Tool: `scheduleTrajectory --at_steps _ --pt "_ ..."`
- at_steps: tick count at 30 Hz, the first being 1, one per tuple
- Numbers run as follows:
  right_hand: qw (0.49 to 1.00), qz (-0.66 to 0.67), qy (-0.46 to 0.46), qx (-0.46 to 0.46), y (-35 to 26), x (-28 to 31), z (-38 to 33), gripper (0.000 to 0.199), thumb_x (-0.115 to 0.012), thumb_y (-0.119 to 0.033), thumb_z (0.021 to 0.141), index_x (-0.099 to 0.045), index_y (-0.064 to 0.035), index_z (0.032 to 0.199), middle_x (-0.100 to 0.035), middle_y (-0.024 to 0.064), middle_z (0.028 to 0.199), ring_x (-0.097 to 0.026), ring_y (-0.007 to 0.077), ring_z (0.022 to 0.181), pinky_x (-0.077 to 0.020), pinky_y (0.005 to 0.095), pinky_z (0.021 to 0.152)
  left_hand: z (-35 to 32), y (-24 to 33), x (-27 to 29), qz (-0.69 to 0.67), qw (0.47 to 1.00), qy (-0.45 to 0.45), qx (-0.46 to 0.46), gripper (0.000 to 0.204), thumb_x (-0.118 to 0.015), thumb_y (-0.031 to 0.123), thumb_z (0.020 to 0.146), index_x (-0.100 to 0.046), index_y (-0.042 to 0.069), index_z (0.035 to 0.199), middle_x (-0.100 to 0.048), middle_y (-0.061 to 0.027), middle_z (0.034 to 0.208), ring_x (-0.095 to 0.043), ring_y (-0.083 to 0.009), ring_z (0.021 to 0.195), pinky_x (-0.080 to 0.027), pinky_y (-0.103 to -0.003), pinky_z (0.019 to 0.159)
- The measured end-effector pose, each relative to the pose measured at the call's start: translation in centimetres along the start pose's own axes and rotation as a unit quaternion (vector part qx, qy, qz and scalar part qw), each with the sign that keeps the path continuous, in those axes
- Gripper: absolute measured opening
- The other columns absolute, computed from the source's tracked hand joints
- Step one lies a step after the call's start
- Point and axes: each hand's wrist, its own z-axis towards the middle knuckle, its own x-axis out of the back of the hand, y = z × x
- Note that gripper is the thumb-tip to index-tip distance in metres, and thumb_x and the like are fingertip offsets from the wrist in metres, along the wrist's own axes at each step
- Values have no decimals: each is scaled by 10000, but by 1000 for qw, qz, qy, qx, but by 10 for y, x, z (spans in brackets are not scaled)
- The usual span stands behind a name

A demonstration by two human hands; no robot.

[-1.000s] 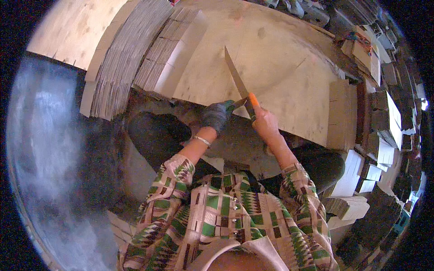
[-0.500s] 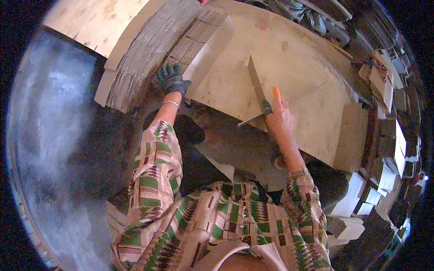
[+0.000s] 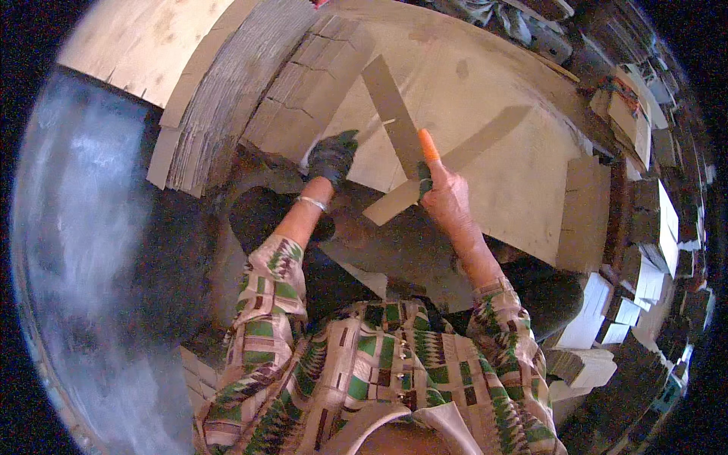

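Note:
My right hand (image 3: pixel 446 201), with an orange sleeve on the index finger and a dark green cover on the thumb, grips crossed cardboard strips. One slotted strip (image 3: pixel 394 114) slants away to the far left. The end of another strip (image 3: pixel 390 203) sticks out left of the thumb; whether the darker band beyond the fingers is its continuation or a shadow, I cannot tell. My left hand (image 3: pixel 332 158), in a dark grey-green glove, is closed over the board's near left edge. A pale edge shows beside it, too little to name. A row of slotted cardboard strips (image 3: pixel 303 83) lies beyond it.
The strips lie on a wooden board (image 3: pixel 470 76). A tall row of stacked cardboard (image 3: pixel 224 98) stands left of them. A cardboard piece (image 3: pixel 584 212) rests at the board's right end. Several cardboard stacks (image 3: pixel 656 220) crowd the right side.
My left hand has left the cardboard row, moved right and closed. My right hand has shifted left and turned, so the strips show their broad faces. The whole view has shifted slightly.

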Motion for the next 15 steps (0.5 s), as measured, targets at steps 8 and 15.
scheduleTrajectory --at_steps 8,15 --pt "997 -50 -25 -45 18 -5 -28 935 -586 50 746 -291 -276 1571 -674 213 774 -668 427 730 -531 520 641 -34 41 -60 -47 995 -82 12 349 -530 335 928 -688 205 1211 -705 -172 1083 -673 -389 982 -531 -503 856" --pt "987 -113 -90 -69 19 -11 -36 946 -617 17 719 -301 -267 1564 -701 191 826 -687 403 763 -546 515 659 -28 57 -44 -73 985 -148 40 422 -501 481 960 -673 216 1239 -711 -149 1083 -678 -384 983 -532 -498 841"
